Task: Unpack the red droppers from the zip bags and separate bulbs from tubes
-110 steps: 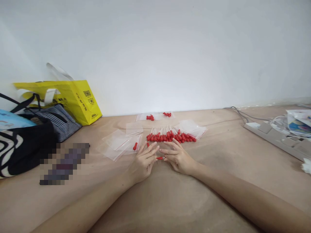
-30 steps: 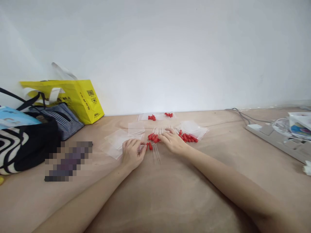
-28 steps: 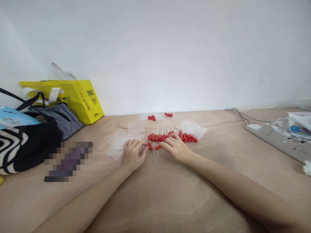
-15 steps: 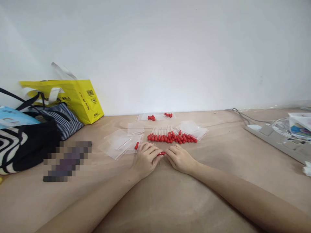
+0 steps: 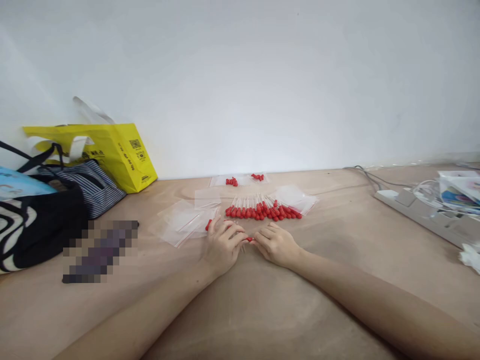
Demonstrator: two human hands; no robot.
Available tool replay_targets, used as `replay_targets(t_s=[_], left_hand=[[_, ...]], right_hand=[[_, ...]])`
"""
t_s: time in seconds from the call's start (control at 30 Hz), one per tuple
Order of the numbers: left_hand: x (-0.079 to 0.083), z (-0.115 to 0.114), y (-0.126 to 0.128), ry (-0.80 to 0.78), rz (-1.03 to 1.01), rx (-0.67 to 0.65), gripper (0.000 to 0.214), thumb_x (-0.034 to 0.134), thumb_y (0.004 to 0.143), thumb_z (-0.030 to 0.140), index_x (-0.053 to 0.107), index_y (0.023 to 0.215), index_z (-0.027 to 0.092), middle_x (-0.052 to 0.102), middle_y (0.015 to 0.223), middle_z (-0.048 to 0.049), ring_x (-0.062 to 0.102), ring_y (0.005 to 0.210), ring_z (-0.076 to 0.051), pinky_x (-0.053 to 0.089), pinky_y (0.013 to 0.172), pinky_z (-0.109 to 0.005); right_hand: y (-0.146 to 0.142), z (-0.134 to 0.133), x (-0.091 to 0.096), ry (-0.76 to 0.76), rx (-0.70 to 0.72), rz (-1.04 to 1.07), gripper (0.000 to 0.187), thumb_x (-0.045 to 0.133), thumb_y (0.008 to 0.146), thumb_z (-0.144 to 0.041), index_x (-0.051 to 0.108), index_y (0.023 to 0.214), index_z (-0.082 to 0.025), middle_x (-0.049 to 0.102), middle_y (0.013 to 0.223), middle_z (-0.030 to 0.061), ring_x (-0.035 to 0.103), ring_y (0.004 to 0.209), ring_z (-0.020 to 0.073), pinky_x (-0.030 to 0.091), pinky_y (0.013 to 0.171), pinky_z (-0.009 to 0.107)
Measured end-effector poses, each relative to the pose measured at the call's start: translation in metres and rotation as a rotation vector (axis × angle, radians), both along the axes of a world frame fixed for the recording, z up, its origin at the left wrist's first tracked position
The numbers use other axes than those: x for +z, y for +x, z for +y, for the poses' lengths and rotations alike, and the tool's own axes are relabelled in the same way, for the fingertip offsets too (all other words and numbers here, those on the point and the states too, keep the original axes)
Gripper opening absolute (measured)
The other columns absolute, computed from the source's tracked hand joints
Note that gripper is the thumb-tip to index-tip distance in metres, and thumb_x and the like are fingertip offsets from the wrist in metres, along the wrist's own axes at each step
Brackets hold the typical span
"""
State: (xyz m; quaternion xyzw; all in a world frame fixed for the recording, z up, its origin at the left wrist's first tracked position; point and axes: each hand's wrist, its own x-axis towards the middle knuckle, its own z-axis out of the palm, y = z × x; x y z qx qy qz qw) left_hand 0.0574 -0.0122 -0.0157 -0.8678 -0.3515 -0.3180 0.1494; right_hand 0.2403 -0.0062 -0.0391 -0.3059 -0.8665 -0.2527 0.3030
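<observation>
My left hand [image 5: 222, 243] and my right hand [image 5: 275, 244] rest side by side on the wooden table [image 5: 262, 305], fingertips meeting over a few red-capped clear droppers [image 5: 248, 239], which both hands pinch together. Only the red ends show between the fingers. Just beyond lies a row of several red-capped droppers [image 5: 262, 211]. Left of the hands is a spread of small clear zip bags [image 5: 183, 220], with one red dropper [image 5: 208, 225] on them. Two filled bags [image 5: 243, 179] lie by the wall.
A yellow shopping bag [image 5: 112, 150], a striped bag [image 5: 88, 187] and a black-and-white bag [image 5: 33, 230] stand at the left. A blurred dark object [image 5: 99, 250] lies near them. At the right sit a power strip [image 5: 427, 215], cables and a packet [image 5: 459, 187].
My right hand reached to the row of droppers, drew one back, and both hands came together nearer to me, closing on the small bundle.
</observation>
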Motion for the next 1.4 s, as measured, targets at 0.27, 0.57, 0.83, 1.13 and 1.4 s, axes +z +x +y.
replay_targets(t_s=[0.27,0.57,0.83,1.13,1.4], left_hand=[[0.000,0.001,-0.009,0.005,-0.002,0.028,0.018,0.046,0.084,0.026,0.064,0.084,0.029,0.066,0.098,0.0002,0.054,0.100,-0.020,0.021,0.098,-0.047],[0.001,-0.003,-0.017,-0.004,0.066,0.008,0.020,0.046,0.082,0.021,0.065,0.080,0.029,0.066,0.100,0.0019,0.053,0.104,-0.021,0.019,0.099,-0.051],[-0.005,0.006,-0.042,-0.011,-0.080,0.207,0.016,0.048,0.082,0.027,0.064,0.086,0.028,0.066,0.089,0.0001,0.056,0.088,-0.018,0.033,0.086,-0.038],[0.002,0.029,-0.041,-0.182,-0.146,0.456,0.021,0.058,0.073,0.043,0.055,0.074,0.022,0.064,0.071,0.0005,0.056,0.075,-0.020,0.031,0.074,-0.034],[0.001,0.028,-0.042,-0.194,-0.159,0.490,0.027,0.051,0.076,0.048,0.057,0.079,0.022,0.064,0.079,-0.0019,0.053,0.079,-0.021,0.031,0.071,-0.034]], right_hand=[[0.007,-0.004,0.004,-0.014,-0.045,0.041,0.022,0.039,0.087,-0.017,0.060,0.083,-0.019,0.063,0.074,0.0029,0.054,0.083,0.0158,0.028,0.094,0.042],[0.012,-0.005,-0.001,-0.108,0.023,0.057,0.020,0.041,0.085,-0.015,0.060,0.082,-0.022,0.068,0.081,0.0012,0.049,0.108,0.0186,0.013,0.102,0.052],[0.031,0.000,-0.002,-0.132,-0.175,0.158,0.019,0.045,0.085,-0.025,0.063,0.083,-0.021,0.065,0.076,0.0032,0.055,0.082,0.0164,0.029,0.085,0.037],[0.003,-0.001,0.002,-0.596,-0.268,0.258,0.021,0.042,0.081,-0.022,0.054,0.099,-0.020,0.064,0.083,0.0022,0.058,0.068,0.0131,0.035,0.057,0.022],[-0.045,0.017,0.012,-0.787,-0.321,0.299,0.021,0.043,0.072,-0.010,0.058,0.086,-0.012,0.060,0.089,0.0118,0.057,0.080,0.0170,0.040,0.066,0.025]])
